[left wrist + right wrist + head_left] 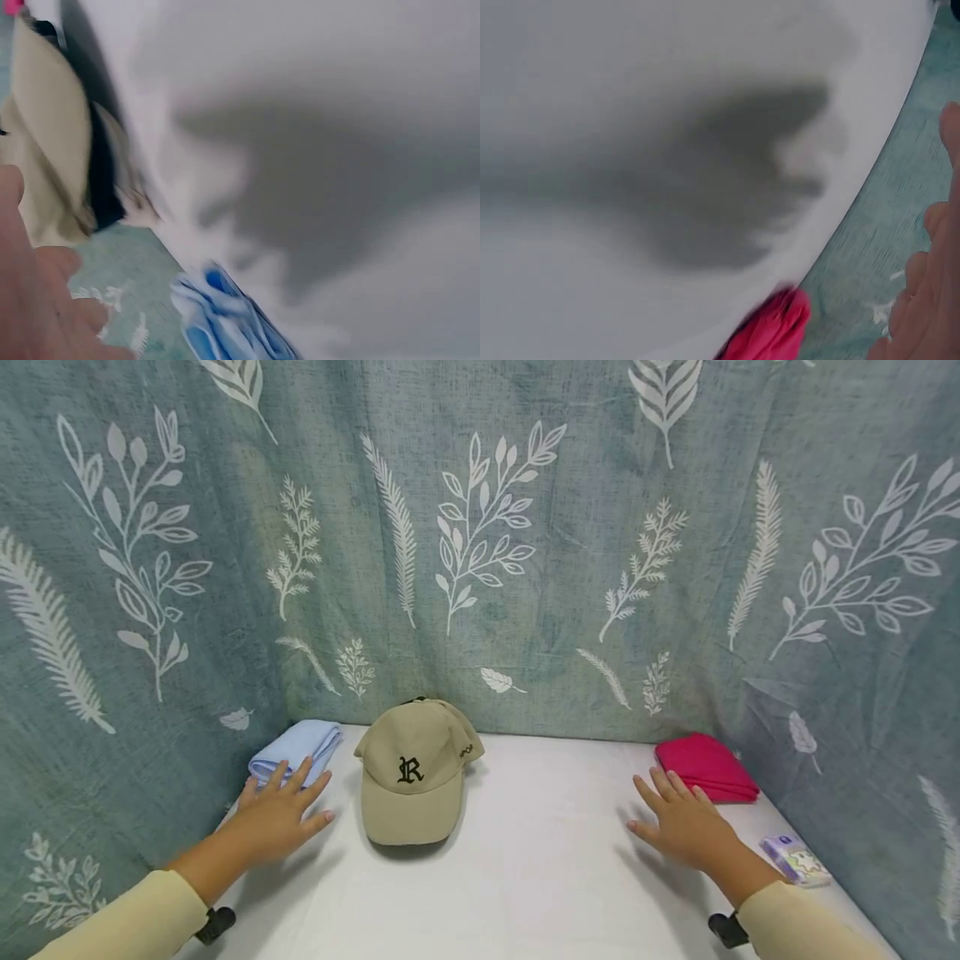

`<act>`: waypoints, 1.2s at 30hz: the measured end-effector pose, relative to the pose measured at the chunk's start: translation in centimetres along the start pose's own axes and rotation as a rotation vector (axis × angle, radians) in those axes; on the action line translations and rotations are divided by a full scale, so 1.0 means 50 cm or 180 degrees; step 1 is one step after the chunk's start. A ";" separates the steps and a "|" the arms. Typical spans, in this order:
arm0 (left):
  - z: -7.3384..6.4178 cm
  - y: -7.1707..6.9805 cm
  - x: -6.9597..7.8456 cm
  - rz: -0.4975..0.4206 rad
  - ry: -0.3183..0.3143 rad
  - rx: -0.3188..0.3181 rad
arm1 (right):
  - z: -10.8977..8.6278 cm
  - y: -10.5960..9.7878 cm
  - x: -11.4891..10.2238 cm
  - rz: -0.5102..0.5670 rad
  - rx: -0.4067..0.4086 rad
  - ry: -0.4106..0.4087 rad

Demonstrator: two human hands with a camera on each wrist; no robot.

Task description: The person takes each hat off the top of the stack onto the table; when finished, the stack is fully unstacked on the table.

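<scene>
My left hand [273,818] hovers with fingers spread in front of a folded light blue cloth [296,747], overlapping its near edge in the head view. To its right a beige baseball cap [412,768] with a black letter on the front sits brim toward me. On the other side my right hand [686,822], fingers also spread, is held just short of a folded red cloth [705,768]. Neither hand holds anything. Both wrist views show the hands' shadows on the white surface, with the blue cloth [225,315] and the red cloth [769,330] beyond.
A small purple and white packet [797,860] lies by the right edge, beside my right wrist. The white tabletop [540,860] is bounded at the back and both sides by a green-blue curtain [525,610] with white leaf prints.
</scene>
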State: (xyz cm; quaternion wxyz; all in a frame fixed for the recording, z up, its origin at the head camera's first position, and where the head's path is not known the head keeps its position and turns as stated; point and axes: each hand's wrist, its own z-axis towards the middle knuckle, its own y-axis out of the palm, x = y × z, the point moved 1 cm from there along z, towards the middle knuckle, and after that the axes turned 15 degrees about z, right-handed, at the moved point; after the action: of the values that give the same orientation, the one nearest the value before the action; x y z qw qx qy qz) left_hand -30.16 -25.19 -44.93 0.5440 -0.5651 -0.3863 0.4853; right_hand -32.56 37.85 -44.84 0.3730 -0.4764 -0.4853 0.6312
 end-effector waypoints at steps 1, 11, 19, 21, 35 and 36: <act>0.001 0.000 0.009 -0.0083 -0.0013 -0.0040 | 0.005 0.008 -0.011 0.0076 -0.0029 -0.0017; 0.011 -0.006 0.084 -0.1134 -0.0116 -0.0271 | 0.042 0.057 -0.118 0.1215 -0.0446 0.0233; 0.011 0.013 0.117 -0.2024 -0.0545 -0.0438 | 0.068 0.098 -0.190 0.1649 -0.0324 0.0379; 0.013 0.016 0.123 -0.2336 -0.0714 -0.0537 | 0.075 0.109 -0.204 0.1707 -0.0252 0.0347; 0.009 0.027 0.153 -0.3954 -0.1481 -0.0647 | 0.125 0.141 -0.287 0.2232 -0.0216 0.0379; 0.009 0.028 0.156 -0.4067 -0.1475 -0.0639 | 0.129 0.145 -0.292 0.2291 -0.0226 0.0382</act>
State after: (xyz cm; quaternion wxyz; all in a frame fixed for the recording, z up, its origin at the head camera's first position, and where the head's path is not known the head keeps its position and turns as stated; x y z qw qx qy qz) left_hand -28.94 -17.73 -47.29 0.5717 -0.1557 -0.7934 0.1394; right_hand -34.93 20.71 -47.89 0.1380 -0.6655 -0.2854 0.6757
